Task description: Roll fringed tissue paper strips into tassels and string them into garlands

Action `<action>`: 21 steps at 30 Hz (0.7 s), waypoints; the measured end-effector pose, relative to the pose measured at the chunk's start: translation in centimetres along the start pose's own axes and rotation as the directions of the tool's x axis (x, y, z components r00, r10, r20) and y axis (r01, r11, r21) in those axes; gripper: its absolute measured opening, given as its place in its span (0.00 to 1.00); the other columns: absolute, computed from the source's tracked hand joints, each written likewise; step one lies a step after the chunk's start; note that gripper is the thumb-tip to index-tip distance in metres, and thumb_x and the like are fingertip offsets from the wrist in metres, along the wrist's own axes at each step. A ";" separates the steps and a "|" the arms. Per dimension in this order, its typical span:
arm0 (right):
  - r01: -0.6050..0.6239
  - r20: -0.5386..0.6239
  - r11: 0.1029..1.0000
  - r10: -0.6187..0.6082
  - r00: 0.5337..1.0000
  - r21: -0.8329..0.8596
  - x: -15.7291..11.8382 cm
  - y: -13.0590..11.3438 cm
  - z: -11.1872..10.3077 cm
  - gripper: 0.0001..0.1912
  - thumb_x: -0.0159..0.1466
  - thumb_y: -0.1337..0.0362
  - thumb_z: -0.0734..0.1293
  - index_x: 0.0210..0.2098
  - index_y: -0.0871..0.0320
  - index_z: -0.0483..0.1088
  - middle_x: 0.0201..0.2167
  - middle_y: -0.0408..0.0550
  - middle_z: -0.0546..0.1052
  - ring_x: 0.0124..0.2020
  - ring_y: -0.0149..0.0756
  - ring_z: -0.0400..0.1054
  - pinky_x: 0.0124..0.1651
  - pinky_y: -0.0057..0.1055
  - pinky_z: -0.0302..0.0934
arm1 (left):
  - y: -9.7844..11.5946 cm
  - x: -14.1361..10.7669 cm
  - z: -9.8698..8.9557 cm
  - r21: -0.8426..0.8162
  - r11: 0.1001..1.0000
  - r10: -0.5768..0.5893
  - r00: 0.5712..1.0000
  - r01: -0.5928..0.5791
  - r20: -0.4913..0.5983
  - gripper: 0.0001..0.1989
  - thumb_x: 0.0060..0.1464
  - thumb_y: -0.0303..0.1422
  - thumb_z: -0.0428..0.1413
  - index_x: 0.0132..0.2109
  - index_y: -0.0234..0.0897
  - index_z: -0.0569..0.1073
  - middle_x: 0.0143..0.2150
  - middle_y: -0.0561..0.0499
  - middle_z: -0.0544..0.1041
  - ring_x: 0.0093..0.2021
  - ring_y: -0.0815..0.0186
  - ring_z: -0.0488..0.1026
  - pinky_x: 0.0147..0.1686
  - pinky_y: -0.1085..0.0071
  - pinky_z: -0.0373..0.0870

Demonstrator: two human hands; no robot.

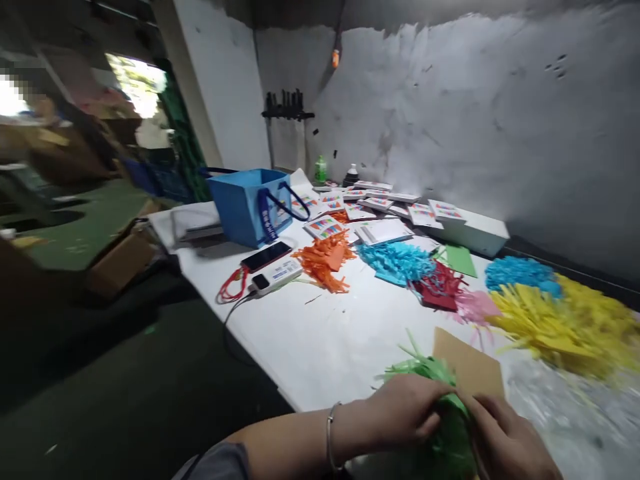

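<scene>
Green fringed tissue paper (450,443) is between my two hands at the lower right, its cut strips spreading out over the table. My left hand (407,410), with a bangle on the wrist, pinches the paper between thumb and fingers. Close beside it, my right hand (510,437) has its fingers closed on the paper's right edge. Behind the hands lies a flat brown card (470,363), partly covered by them. Pink fringed paper (473,307) and a dark red bundle (440,287) lie just beyond.
Yellow (565,327), blue (400,261) and orange fringed bundles (327,260) lie across the white table (300,340). Clear plastic (560,407) is at right. Farther back are a blue bag (245,207), a phone (267,256), a power bank (277,275) and several printed packs (377,203).
</scene>
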State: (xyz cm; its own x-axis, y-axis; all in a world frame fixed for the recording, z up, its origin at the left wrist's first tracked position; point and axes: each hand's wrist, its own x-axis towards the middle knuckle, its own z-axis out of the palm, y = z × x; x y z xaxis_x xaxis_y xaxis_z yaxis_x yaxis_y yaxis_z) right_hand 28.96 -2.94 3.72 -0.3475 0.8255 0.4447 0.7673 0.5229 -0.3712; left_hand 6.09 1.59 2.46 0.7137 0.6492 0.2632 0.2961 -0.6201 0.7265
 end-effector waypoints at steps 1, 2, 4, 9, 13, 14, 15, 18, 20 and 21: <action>-0.073 0.042 0.995 0.070 0.997 0.072 0.4 -0.7 -0.4 0.16 0.67 0.53 0.64 0.51 0.47 0.77 0.37 0.49 0.81 0.35 0.39 0.77 0.35 0.27 0.70 | -0.1 0.0 -0.6 0.047 0.999 0.016 1.000 -0.017 0.013 0.29 0.56 0.28 0.55 0.65 0.43 0.66 0.53 0.45 0.80 0.49 0.54 0.78 0.48 0.66 0.72; -0.193 0.096 0.964 0.178 0.979 0.182 0.8 -1.4 -0.8 0.16 0.68 0.52 0.64 0.48 0.48 0.78 0.38 0.48 0.81 0.37 0.39 0.77 0.38 0.28 0.70 | -0.2 0.0 -1.2 0.084 0.996 0.027 0.999 -0.029 0.025 0.31 0.57 0.28 0.55 0.67 0.44 0.64 0.51 0.46 0.81 0.47 0.55 0.79 0.46 0.67 0.72; -0.455 0.280 0.768 0.362 0.889 0.451 1.5 -2.7 -1.5 0.16 0.67 0.50 0.65 0.43 0.50 0.80 0.38 0.48 0.81 0.38 0.40 0.77 0.41 0.29 0.70 | -0.5 0.1 -2.2 0.114 0.990 0.073 0.996 -0.079 0.059 0.32 0.59 0.27 0.54 0.69 0.48 0.61 0.47 0.48 0.82 0.42 0.58 0.80 0.41 0.71 0.73; -0.573 0.400 0.231 0.517 0.757 0.786 2.0 -4.1 -1.7 0.19 0.58 0.47 0.73 0.36 0.58 0.80 0.30 0.47 0.81 0.33 0.38 0.75 0.37 0.28 0.66 | -0.3 0.7 -3.3 -0.024 0.965 0.260 0.965 -0.261 -0.024 0.17 0.67 0.30 0.48 0.55 0.45 0.78 0.54 0.44 0.79 0.49 0.61 0.79 0.47 0.71 0.73; -0.434 -0.039 0.417 0.756 0.654 0.798 0.2 -1.9 -1.8 0.24 0.55 0.45 0.72 0.39 0.59 0.79 0.35 0.50 0.82 0.38 0.44 0.76 0.39 0.32 0.68 | 0.4 0.9 -4.7 -0.006 0.954 0.277 0.893 -0.298 -0.354 0.12 0.65 0.35 0.53 0.45 0.45 0.82 0.60 0.41 0.73 0.61 0.52 0.69 0.58 0.56 0.69; -0.426 -0.157 0.466 0.796 0.584 0.776 -0.9 -0.8 -2.1 0.25 0.54 0.45 0.73 0.39 0.60 0.79 0.37 0.51 0.82 0.39 0.45 0.76 0.40 0.33 0.69 | 0.4 0.9 -5.4 -0.031 0.950 0.273 0.875 -0.311 -0.401 0.11 0.65 0.37 0.53 0.44 0.44 0.81 0.57 0.40 0.75 0.59 0.51 0.70 0.58 0.56 0.69; -0.427 -0.261 0.498 0.825 0.501 0.755 -2.4 0.4 -2.5 0.26 0.53 0.45 0.73 0.40 0.60 0.79 0.38 0.52 0.82 0.40 0.47 0.76 0.41 0.34 0.70 | 0.4 0.9 -6.4 -0.082 0.948 0.245 0.869 -0.307 -0.430 0.12 0.64 0.38 0.53 0.44 0.43 0.81 0.52 0.40 0.77 0.56 0.51 0.72 0.55 0.57 0.71; -0.498 -0.476 0.501 0.859 0.187 0.708 -8.7 3.3 -4.0 0.30 0.50 0.39 0.71 0.38 0.59 0.79 0.38 0.54 0.82 0.43 0.52 0.76 0.44 0.38 0.72 | 0.0 2.0 -9.9 -0.301 0.938 0.041 0.919 -0.170 -0.392 0.15 0.58 0.47 0.59 0.42 0.41 0.80 0.39 0.46 0.81 0.38 0.55 0.77 0.38 0.66 0.77; -0.605 -0.575 0.458 0.818 -0.001 0.652 -13.6 3.9 -5.2 0.29 0.53 0.36 0.70 0.39 0.54 0.78 0.39 0.53 0.82 0.47 0.53 0.76 0.42 0.40 0.74 | -0.5 4.0 -12.1 -0.461 0.887 -0.221 0.911 0.038 -0.349 0.19 0.50 0.51 0.64 0.41 0.43 0.80 0.35 0.51 0.82 0.33 0.56 0.78 0.33 0.68 0.78; -0.628 -0.606 0.443 0.793 -0.059 0.640 -16.0 3.7 -5.7 0.26 0.56 0.38 0.70 0.42 0.51 0.77 0.41 0.51 0.81 0.49 0.52 0.74 0.41 0.41 0.74 | -0.7 5.3 -12.9 -0.524 0.842 -0.331 0.893 0.132 -0.306 0.22 0.45 0.53 0.67 0.41 0.43 0.80 0.34 0.53 0.83 0.33 0.56 0.78 0.32 0.67 0.78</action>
State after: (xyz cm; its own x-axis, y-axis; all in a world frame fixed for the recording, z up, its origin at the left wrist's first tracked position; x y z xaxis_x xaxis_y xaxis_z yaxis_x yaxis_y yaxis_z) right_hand 40.45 -15.39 -0.10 0.9556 0.2378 0.1738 0.2130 -0.1506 -0.9654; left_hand 1.48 11.15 11.54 0.3452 0.9194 0.1887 0.0112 -0.2051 0.9787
